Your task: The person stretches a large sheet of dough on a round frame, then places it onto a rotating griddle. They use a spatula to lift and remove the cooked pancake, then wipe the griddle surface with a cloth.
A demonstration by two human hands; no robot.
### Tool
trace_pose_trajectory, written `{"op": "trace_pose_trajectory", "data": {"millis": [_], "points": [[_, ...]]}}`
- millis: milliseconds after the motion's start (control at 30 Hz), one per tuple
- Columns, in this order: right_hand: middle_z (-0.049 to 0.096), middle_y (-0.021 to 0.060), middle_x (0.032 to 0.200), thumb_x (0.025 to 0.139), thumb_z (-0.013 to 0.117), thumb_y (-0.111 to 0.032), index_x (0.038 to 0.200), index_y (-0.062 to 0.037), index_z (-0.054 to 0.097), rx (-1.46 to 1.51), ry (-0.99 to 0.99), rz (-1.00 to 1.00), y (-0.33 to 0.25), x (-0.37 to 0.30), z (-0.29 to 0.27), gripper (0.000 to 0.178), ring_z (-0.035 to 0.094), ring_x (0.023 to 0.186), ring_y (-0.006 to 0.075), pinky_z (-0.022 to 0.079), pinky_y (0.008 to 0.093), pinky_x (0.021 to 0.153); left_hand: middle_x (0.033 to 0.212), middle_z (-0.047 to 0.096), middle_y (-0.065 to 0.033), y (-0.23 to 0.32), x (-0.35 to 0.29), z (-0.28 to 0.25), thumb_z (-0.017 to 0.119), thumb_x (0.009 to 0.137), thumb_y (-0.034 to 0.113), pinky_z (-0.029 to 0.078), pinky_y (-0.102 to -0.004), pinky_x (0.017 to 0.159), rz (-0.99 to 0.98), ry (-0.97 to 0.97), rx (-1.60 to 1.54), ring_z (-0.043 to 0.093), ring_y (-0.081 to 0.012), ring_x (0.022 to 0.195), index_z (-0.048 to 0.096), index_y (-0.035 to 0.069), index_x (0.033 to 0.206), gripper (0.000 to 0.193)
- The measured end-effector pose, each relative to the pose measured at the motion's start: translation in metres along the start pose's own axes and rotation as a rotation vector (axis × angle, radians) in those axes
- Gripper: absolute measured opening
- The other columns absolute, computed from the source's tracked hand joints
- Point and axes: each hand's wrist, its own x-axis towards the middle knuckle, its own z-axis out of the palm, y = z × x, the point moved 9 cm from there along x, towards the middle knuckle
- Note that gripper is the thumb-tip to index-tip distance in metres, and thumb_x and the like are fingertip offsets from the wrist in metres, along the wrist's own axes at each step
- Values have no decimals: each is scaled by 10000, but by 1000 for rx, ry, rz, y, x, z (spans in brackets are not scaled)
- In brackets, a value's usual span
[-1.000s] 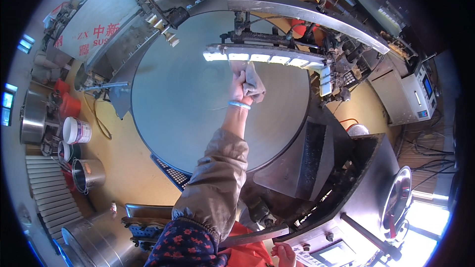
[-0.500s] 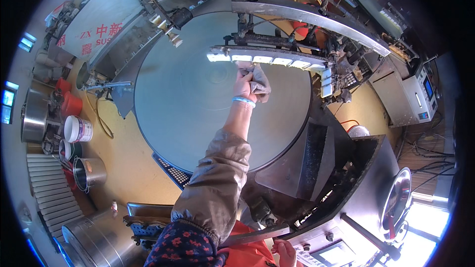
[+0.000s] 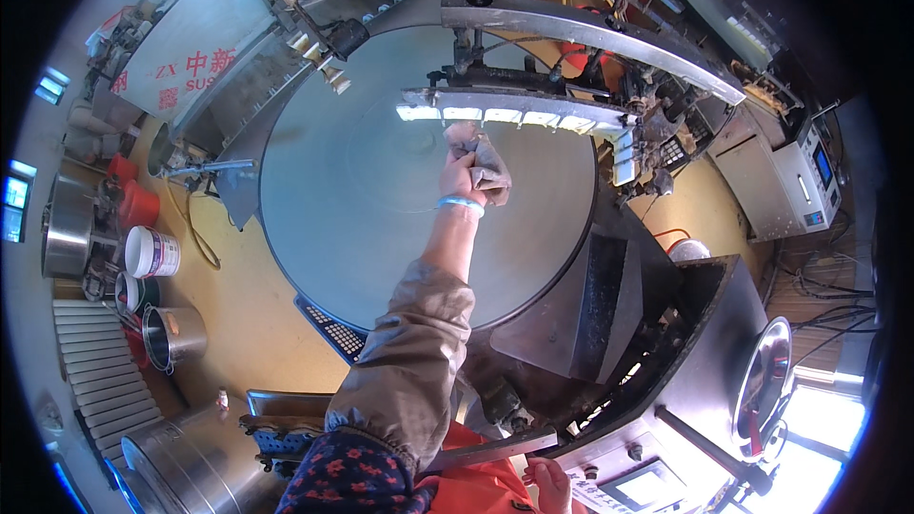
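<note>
Head view, the only one I have: an arm in a tan sleeve (image 3: 409, 371) reaches up across the big round grey plate (image 3: 362, 219). I take it for the left hand (image 3: 461, 174), though the fisheye makes the side hard to call. It is clenched around a crumpled grey rag (image 3: 487, 164), with a pale blue band at the wrist. The rag is pressed to the plate just below the metal bar (image 3: 514, 107) that spans the plate, where a row of bright rectangular pads hangs. I judge this to be the wiping step, worked along the strip under that bar. The next move calls for steady downward pressure and a careful slide beside the bar, keeping knuckles clear of its pads and of the black brackets above.

Low at the frame's edge, the right hand (image 3: 550, 484) shows only in part, near a grey metal strip (image 3: 495, 447); I cannot tell whether it grips anything. The underside of the rag and where it meets the plate are hidden by the fingers. Beyond the plate on the left, a white tub (image 3: 152, 252) and a steel pot (image 3: 176, 335) stand on the yellow floor, well apart from the work. The machinery at the far right is bent by the lens and hard to read.
</note>
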Motion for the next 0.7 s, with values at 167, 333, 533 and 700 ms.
{"op": "trace_pose_trajectory", "data": {"millis": [167, 333, 533, 700], "points": [[647, 68, 840, 944, 482, -112, 1042, 25, 604, -17, 13, -20, -6, -2, -1, 208, 594, 736, 103, 492, 238, 681, 1010, 546, -121, -6, 18, 20, 391, 886, -33, 563, -431, 657, 28, 52, 83, 610, -257, 849, 472, 125, 1159, 325], [601, 31, 799, 949, 471, -196, 1047, -16, 615, -353, 74, -138, -12, -5, -5, 251, 552, 718, 114, 448, 249, 683, 917, 540, -87, -9, 4, 28, 339, 843, -77, 447, -287, 384, 52, 78, 164, 555, -179, 612, 542, 109, 951, 295], [633, 56, 820, 944, 482, -145, 1043, 9, 609, -101, 49, -30, 15, 7, -8, 223, 582, 728, 109, 478, 241, 680, 916, 543, -54, 2, -11, 36, 316, 848, -63, 321, -267, 297, 121, 88, 354, 474, -135, 480, 539, 120, 917, 297], [638, 54, 797, 934, 491, -103, 1012, 18, 611, -21, -4, 40, 13, 13, 2, 187, 590, 721, 101, 488, 233, 668, 863, 564, -64, 5, -9, 36, 376, 861, -51, 439, -256, 404, 169, 122, 399, 538, -142, 563, 562, 108, 905, 248]]}}
